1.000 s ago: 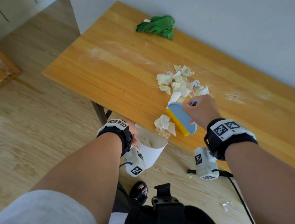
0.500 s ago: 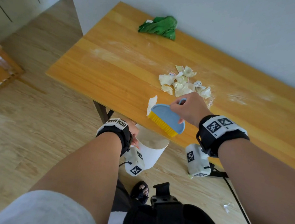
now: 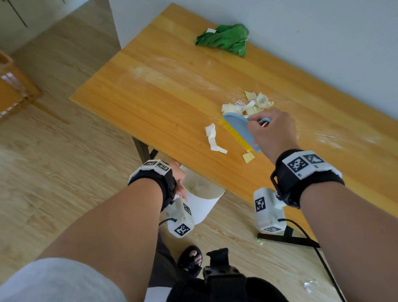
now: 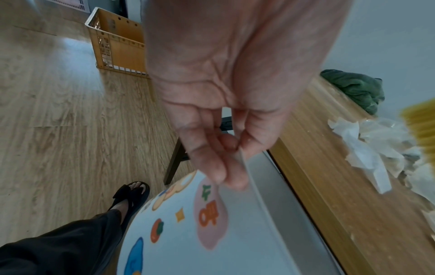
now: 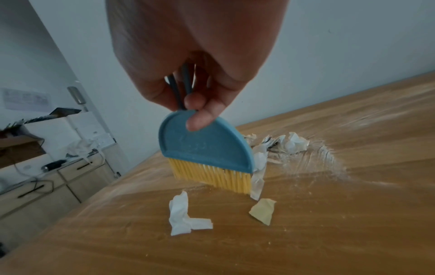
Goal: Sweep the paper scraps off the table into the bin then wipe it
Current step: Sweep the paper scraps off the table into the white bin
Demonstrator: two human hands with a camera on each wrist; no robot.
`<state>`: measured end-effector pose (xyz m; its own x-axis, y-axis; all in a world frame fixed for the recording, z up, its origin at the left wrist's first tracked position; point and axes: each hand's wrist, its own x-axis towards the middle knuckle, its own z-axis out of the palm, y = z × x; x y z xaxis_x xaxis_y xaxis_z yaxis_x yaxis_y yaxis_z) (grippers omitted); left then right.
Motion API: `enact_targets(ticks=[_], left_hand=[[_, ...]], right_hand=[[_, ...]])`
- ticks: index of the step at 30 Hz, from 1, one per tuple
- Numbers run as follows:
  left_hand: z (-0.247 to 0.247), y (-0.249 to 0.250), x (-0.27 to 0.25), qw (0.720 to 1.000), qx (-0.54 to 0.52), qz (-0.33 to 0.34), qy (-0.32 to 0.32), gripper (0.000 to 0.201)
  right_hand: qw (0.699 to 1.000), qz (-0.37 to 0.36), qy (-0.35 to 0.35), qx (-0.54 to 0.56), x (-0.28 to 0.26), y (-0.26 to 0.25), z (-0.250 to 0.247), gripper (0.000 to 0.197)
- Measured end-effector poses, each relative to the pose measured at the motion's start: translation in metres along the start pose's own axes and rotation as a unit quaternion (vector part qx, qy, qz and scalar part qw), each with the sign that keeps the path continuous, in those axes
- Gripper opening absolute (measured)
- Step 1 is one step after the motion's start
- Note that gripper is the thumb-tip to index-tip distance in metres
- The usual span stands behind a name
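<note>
Head view takes in the whole wooden table (image 3: pixel 163 102) and green cloth (image 3: pixel 224 39) at its far edge; only the left wrist view shows cartoon stickers on the white bin (image 4: pixel 188 232). Left hand (image 4: pixel 226 96) pinches the bin's rim below the table edge, scraps inside. Right hand (image 5: pixel 195 61) grips the blue brush (image 5: pixel 207 148), bristles beside the paper scraps (image 3: pixel 247 105); two strays lie nearer.

The counter (image 3: pixel 163 102) is showing smooth, faintly glossy wood grain, dusted with whitish powder. The brush (image 5: pixel 204 148) is looking like matt blue plastic with yellow bristles, the paper scraps (image 3: pixel 247 106) crinkled, the cloth (image 3: pixel 224 39) soft green.
</note>
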<state>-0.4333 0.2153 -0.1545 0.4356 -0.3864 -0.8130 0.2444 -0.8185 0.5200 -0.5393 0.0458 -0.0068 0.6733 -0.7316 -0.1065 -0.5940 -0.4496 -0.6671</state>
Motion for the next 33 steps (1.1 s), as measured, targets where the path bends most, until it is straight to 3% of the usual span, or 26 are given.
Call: enact_targets(ticks=[6,17,25,30,33], left_hand=[[-0.002,0.002,-0.002,1.000,0.005,-0.008,-0.015,0.037],[-0.001,0.003,-0.006,1.000,0.008,-0.007,-0.005,0.037],[0.004,0.003,-0.011,1.000,0.017,0.004,0.000,0.039],[0.004,0.004,-0.014,1.000,0.021,0.004,0.001,0.041],[0.007,0.003,-0.015,1.000,0.018,0.003,-0.006,0.040]], right_hand=[[0.987,-0.074,-0.106,-0.097,0.001,-0.003,0.020,0.026],[0.965,-0.015,-0.242,-0.102,-0.002,-0.006,0.025,0.032],[0.959,-0.006,-0.260,-0.113,-0.012,-0.006,0.021,0.016],[0.964,-0.010,-0.240,-0.111,-0.014,-0.004,0.015,0.017],[0.977,-0.012,-0.191,-0.094,-0.011,0.000,0.010,0.025]])
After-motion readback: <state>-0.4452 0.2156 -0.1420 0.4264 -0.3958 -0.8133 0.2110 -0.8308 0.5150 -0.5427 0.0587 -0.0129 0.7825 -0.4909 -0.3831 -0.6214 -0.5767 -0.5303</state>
